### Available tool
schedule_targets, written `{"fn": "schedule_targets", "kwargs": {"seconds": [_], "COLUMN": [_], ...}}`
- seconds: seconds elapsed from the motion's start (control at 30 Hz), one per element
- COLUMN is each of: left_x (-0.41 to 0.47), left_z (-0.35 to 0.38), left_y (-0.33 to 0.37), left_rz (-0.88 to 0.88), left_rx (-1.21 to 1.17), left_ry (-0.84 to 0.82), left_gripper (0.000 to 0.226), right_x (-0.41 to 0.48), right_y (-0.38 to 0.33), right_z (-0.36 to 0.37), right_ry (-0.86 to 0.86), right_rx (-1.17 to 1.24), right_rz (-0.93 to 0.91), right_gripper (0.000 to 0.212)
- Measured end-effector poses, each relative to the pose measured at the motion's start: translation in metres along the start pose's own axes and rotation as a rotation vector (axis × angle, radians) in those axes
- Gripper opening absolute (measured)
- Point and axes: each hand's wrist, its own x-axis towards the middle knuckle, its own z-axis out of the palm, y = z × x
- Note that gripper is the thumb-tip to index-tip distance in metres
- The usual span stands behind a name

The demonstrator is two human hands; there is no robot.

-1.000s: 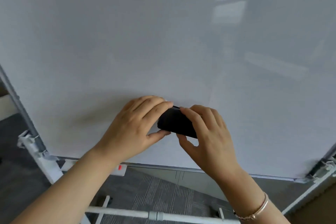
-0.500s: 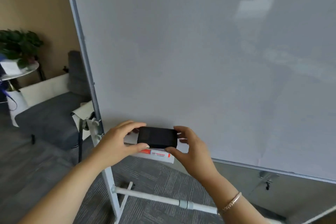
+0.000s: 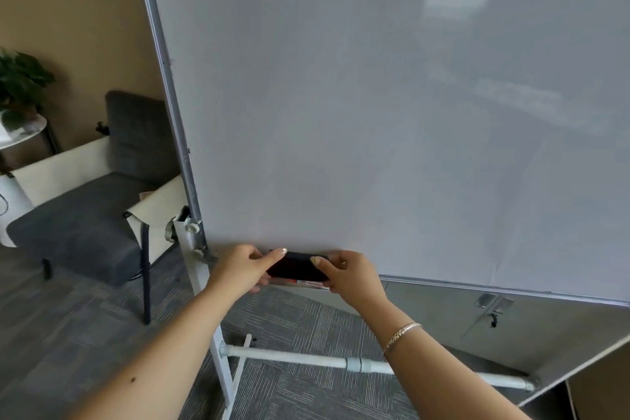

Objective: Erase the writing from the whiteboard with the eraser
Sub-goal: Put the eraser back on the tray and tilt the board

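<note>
Down at the lower left corner of the big glossy white whiteboard (image 3: 375, 112) now, right along its bottom edge. Holding a small black rectangular eraser (image 3: 296, 267) there, flat against the board or just off it: cannot tell which. Pinched at one end by the left hand (image 3: 243, 268), thumb and forefinger curled round it. Pinched at the other end by the right hand (image 3: 351, 278), the one with the thin gold bracelet (image 3: 402, 332). Both grips clamped on the eraser, then, neither apart. Just beneath, touching or nearly so, a narrow white tray or strip with a red label (image 3: 303, 282), partly hidden behind the fingers.

No writing to be seen anywhere on the board from here, only pale window reflections up at the right. Probably near the end of the job, or parking the eraser low down.

Now the risks:

- Letting go too soon, before seating on the tray or sticking to the board: straight down to the grey striped carpet (image 3: 306, 324).
- Pressing hard this low and this far to one side: possibly rocking or rolling the white tubular stand (image 3: 300, 356).
- Sweeping left past the silver frame (image 3: 163, 61): off the edge and into the clamp knobs (image 3: 193, 226).
- Mistaking glare for clean board: faint marks missed. Worth checking from another angle before quitting.
</note>
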Motion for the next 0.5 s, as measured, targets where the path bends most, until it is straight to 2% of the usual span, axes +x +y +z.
{"fn": "schedule_targets", "kwargs": {"seconds": [0.13, 0.23, 0.37, 0.5], "left_x": [0.007, 0.012, 0.014, 0.014], "left_z": [0.005, 0.003, 0.0, 0.0], "left_y": [-0.002, -0.008, -0.015, -0.018], "left_rz": [0.001, 0.074, 0.133, 0.114], "left_rx": [0.126, 0.198, 0.28, 0.405], "left_ry": [0.022, 0.053, 0.074, 0.077], "left_gripper": [0.053, 0.063, 0.065, 0.07], "right_x": [-0.001, -0.004, -0.011, -0.008], "right_y": [-0.006, -0.009, -0.011, -0.006], "right_z": [0.002, 0.003, 0.005, 0.008], "right_ry": [0.058, 0.089, 0.064, 0.017], "right_rx": [-0.1, -0.111, -0.093, -0.119], "right_rz": [-0.018, -0.018, -0.001, 0.058], "right_gripper": [0.039, 0.041, 0.044, 0.046]}}
